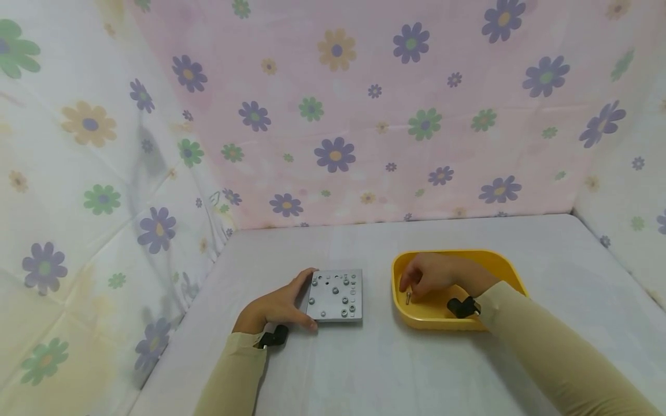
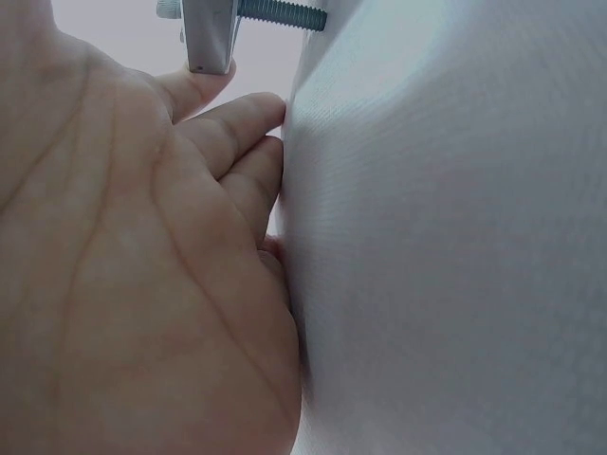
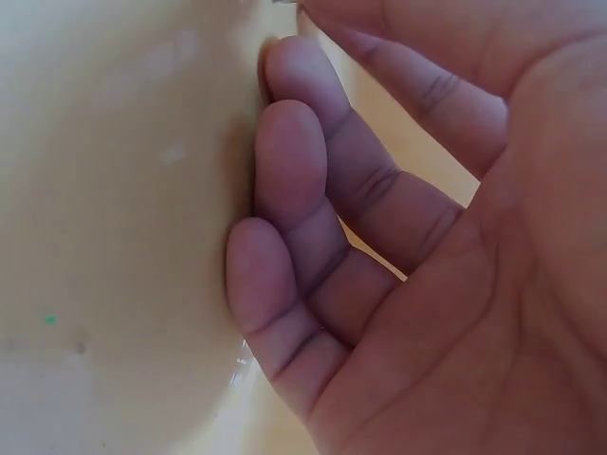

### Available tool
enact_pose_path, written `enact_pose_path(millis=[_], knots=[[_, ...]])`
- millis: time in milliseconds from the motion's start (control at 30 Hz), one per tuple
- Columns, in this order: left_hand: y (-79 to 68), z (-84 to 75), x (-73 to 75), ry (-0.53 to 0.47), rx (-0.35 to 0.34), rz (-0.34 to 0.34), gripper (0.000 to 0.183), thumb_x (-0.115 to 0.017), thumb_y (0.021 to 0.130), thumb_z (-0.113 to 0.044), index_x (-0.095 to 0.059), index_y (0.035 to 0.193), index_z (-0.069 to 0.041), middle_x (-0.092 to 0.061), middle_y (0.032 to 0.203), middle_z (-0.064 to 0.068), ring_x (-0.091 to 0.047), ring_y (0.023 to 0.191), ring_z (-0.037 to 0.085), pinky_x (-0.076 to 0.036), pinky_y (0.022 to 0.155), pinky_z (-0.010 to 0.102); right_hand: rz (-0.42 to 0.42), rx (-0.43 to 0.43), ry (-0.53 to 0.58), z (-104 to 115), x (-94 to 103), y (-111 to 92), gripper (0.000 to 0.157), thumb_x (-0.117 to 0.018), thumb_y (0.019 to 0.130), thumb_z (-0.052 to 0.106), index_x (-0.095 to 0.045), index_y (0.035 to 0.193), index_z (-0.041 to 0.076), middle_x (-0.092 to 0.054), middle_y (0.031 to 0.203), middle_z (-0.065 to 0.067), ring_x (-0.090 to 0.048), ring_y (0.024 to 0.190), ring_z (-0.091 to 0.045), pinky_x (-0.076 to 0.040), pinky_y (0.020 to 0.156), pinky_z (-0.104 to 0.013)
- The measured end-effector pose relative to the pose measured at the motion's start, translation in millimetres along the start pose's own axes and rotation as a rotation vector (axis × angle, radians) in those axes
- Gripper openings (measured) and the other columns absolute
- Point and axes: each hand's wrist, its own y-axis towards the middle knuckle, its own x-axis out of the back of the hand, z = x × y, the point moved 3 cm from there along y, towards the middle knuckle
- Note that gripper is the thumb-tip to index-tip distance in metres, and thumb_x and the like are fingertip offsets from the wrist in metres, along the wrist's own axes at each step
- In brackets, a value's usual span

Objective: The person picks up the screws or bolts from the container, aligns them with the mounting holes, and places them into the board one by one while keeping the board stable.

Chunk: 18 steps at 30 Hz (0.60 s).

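My left hand (image 1: 283,303) grips a square metal plate (image 1: 328,303) by its left side, thumb at the near corner and a finger at the far one. Several socket-head screws stand in the plate's top, among small holes. From below, a threaded screw shank (image 2: 285,13) juts out of the plate (image 2: 209,33) toward the table. My right hand (image 1: 432,274) reaches into a yellow basin (image 1: 432,325), fingers curled and fingertips (image 3: 289,156) at its floor. A small screw (image 1: 408,298) shows between thumb and index finger; I cannot tell if they pinch it.
The basin's raised rim surrounds my right hand, with the forearm crossing its near right side. White cloth covers the table (image 1: 338,370). Flower-patterned fabric (image 1: 374,190) hangs behind the table and at both sides.
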Motion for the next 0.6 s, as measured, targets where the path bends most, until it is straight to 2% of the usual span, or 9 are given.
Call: enact_pose_path(millis=[367, 600], knots=[[0.6, 1.8, -0.2, -0.016, -0.014, 0.008, 0.136, -0.098, 0.058, -0.041, -0.015, 0.165, -0.031, -0.012, 0.173, -0.002, -0.008, 0.161, 0.027, -0.011, 0.127, 0.060, 0.005, -0.010, 0.008, -1.7, -1.6, 1.5, 0.012, -0.082, 0.085, 0.010, -0.080, 0.095, 0.015, -0.071, 0.084, 0.001, -0.057, 0.074, -0.015, -0.048, 0.068, -0.026], [1.1, 2.5, 0.3, -0.015, -0.018, 0.002, 0.134, -0.098, 0.058, -0.041, -0.017, 0.164, -0.033, -0.013, 0.173, -0.004, -0.009, 0.160, 0.025, -0.011, 0.127, 0.060, -0.017, -0.053, -0.018, -2.6, -1.2, 2.0, 0.008, -0.082, 0.086, 0.012, -0.078, 0.091, 0.017, -0.069, 0.084, 0.001, -0.057, 0.077, -0.016, -0.047, 0.070, -0.028]])
